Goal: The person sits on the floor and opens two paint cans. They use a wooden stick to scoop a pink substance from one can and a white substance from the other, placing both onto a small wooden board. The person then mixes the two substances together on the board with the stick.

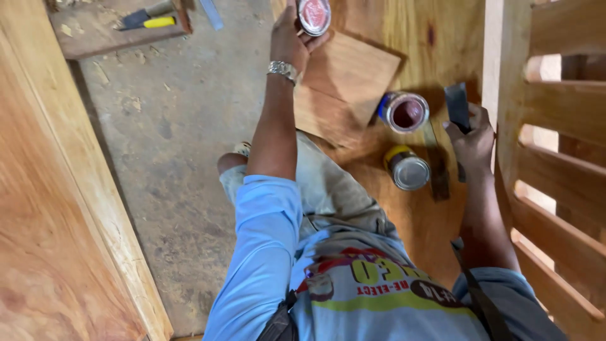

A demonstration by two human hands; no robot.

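My left hand [287, 38] reaches forward and holds a round tin lid [314, 16] with a reddish inner face. A metal watch sits on that wrist. My right hand [472, 142] grips a dark flat blade [457, 106], held upright beside a slatted wooden frame [555, 158]. Between the hands stands an open can [404, 112] of reddish-brown filler. A second can [408, 169] with a yellow band and a silver top stands just nearer to me. Both rest on a varnished wooden surface [435, 38].
A square wooden board [344, 85] lies under my left forearm. A dark stick [437, 173] lies beside the cans. A large wooden panel [50, 221] borders the concrete floor [170, 126] on the left. At the top left a wooden tray holds a yellow-handled tool [148, 19].
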